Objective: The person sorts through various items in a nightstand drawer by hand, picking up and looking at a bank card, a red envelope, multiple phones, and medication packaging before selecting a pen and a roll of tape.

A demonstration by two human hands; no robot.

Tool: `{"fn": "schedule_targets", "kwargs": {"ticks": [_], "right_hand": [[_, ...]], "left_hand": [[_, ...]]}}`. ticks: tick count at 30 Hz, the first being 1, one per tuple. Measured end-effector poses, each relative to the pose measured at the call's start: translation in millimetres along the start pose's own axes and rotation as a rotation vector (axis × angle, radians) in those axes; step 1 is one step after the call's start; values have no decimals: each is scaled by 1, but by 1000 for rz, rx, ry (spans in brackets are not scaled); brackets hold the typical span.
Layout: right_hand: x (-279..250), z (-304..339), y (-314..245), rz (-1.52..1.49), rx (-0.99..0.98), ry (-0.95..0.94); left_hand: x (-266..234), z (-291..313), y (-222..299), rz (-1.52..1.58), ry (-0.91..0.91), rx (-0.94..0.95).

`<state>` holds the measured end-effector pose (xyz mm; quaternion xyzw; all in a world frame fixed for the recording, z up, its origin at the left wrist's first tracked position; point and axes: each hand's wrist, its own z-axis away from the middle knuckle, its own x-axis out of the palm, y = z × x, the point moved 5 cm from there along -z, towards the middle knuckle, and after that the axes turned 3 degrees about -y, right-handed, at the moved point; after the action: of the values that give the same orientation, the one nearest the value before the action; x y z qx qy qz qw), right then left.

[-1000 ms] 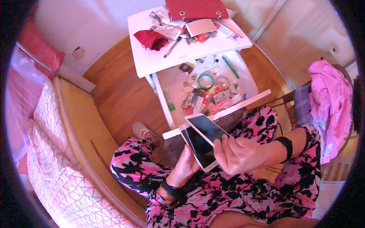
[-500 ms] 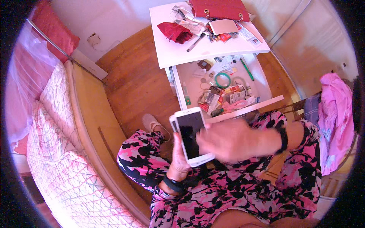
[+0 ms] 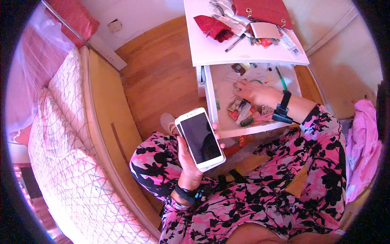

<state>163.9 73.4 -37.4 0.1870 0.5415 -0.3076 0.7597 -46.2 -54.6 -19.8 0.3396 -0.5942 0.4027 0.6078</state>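
Note:
My left hand [image 3: 186, 160] is closed around a white smartphone [image 3: 199, 140] with a dark screen facing up. A second pale edge shows beneath its lower end, like another phone stacked under it. My right hand [image 3: 256, 92] reaches into the open white drawer [image 3: 264, 129], its fingers bent down among small items at the left-middle. Whatever lies under those fingertips is hidden. Close to the hand are a green pen [image 3: 281, 77], a mostly covered green ring, small red and white packets [image 3: 243, 109] and a pink item [image 3: 263, 118].
On the white cabinet top [image 3: 207, 53] lie a red quilted bag [image 3: 264, 12], a red pouch [image 3: 213, 27], a black pen [image 3: 235, 43] and a white card [image 3: 265, 31]. A bed with a patterned cover [image 3: 77, 171] stands left. Pink cloth [image 3: 361, 150] hangs at right.
My right hand has moved from beside the phone up and away into the drawer. The left hand still holds the phone. The view has shifted, so the cabinet appears farther right.

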Motion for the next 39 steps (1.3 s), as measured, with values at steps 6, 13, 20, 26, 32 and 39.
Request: {"fn": "schedule_targets", "kwargs": {"ticks": [6, 13, 20, 26, 32, 39], "right_hand": [[-10, 1, 1, -19, -108, 92], [8, 17, 18, -312, 93, -127], [-37, 60, 43, -390, 383, 6], [-74, 108, -13, -1447, 637, 363], [-71, 90, -123, -1759, 394, 244], [-51, 50, -182, -1528, 241, 382]], "left_hand": [[5, 1, 5, -25, -27, 33], [5, 1, 1, 11, -38, 19], [7, -1, -4, -45, -86, 6], [8, 4, -8, -355, -1, 56], [-9, 11, -14, -496, 27, 11], [18, 25, -11, -508, -93, 48]]}}
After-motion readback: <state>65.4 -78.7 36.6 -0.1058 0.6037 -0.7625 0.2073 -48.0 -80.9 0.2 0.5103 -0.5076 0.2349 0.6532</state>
